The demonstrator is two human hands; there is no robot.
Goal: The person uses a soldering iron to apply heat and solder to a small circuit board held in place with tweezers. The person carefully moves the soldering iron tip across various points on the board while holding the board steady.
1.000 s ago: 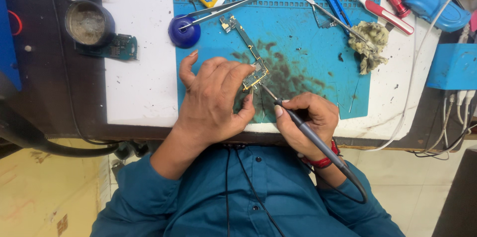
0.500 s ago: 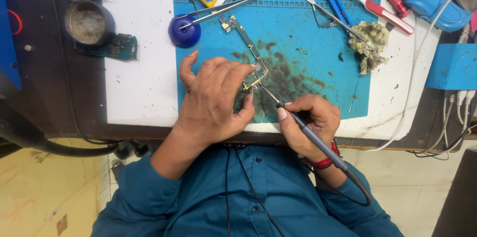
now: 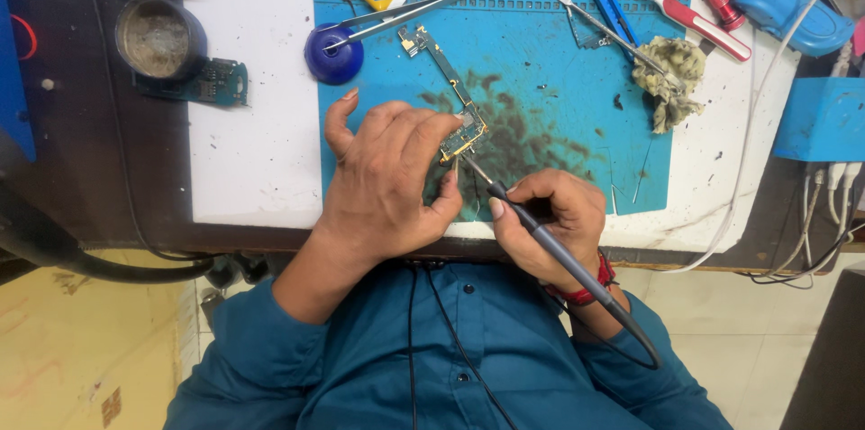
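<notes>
My left hand [image 3: 389, 179] pins a long narrow green circuit board [image 3: 448, 78] down on the stained blue work mat [image 3: 559, 96], fingers over its near end. My right hand [image 3: 550, 218] grips a grey soldering iron [image 3: 563, 259] like a pen. Its thin tip touches the near edge of the board just beside my left fingertips. A thin wire strand hangs from my left fingers near the tip. The iron's black cable runs back over my teal shirt.
Tweezers [image 3: 410, 11] rest on a blue round pot [image 3: 333, 53]. A tin of paste [image 3: 159, 36] and a second small board [image 3: 203, 80] lie at the left. A dirty cloth wad [image 3: 669, 78], a white-red brush [image 3: 676, 8], screwdrivers and a blue box [image 3: 824, 119] sit at the right.
The right hand has shifted slightly, keeping the iron tip at the board's near end. The left hand has stayed put.
</notes>
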